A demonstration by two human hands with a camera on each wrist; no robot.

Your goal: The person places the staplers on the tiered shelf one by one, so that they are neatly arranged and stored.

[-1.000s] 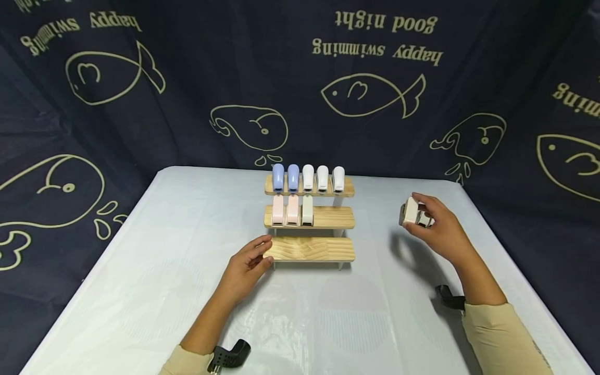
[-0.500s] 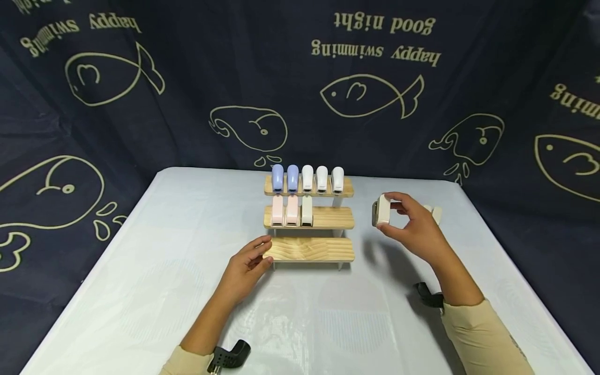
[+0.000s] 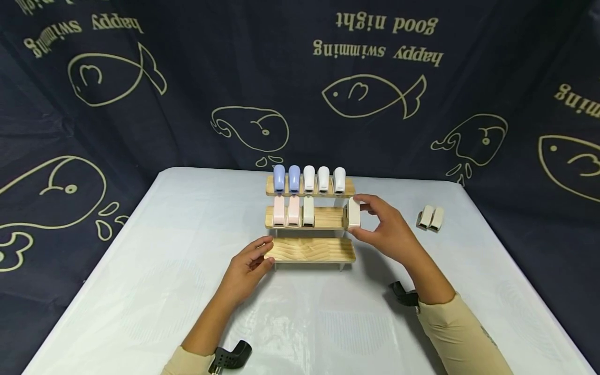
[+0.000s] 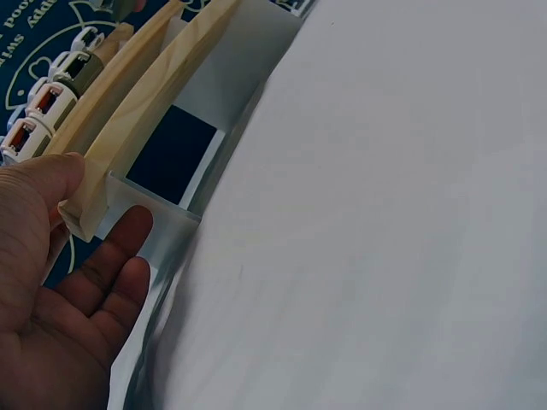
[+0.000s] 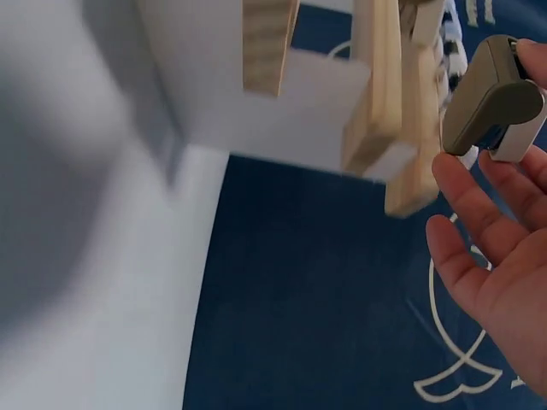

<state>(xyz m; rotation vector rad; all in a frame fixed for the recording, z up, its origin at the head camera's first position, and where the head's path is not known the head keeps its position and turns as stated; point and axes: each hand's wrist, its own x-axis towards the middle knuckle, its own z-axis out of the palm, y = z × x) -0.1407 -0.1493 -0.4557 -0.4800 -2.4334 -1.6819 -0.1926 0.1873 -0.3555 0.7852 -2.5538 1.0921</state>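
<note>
My right hand (image 3: 386,229) pinches a cream mini stapler (image 3: 353,212) between thumb and fingers. The stapler stands on its side edge-on at the right end of the middle shelf of a three-tier wooden display stand (image 3: 328,217); in the right wrist view the stapler (image 5: 491,90) overlaps the shelf ends. At the lowest shelf's left end, my left hand (image 3: 246,265) holds the board (image 4: 128,128) with thumb and index finger, its other fingers loosely bent below. Two pink staplers (image 3: 278,211) and a pale grey-green one (image 3: 308,211) line the middle shelf's left half.
Two blue staplers (image 3: 279,178) and several white ones (image 3: 323,178) fill the top shelf. Two cream staplers (image 3: 431,217) lie side by side on the white-covered table (image 3: 164,219) to the right. A dark printed curtain (image 3: 262,62) hangs behind the table.
My right hand has carried the cream stapler leftward from over the table's right side to the middle shelf's right end, uncovering two cream staplers. The left hand has stayed put.
</note>
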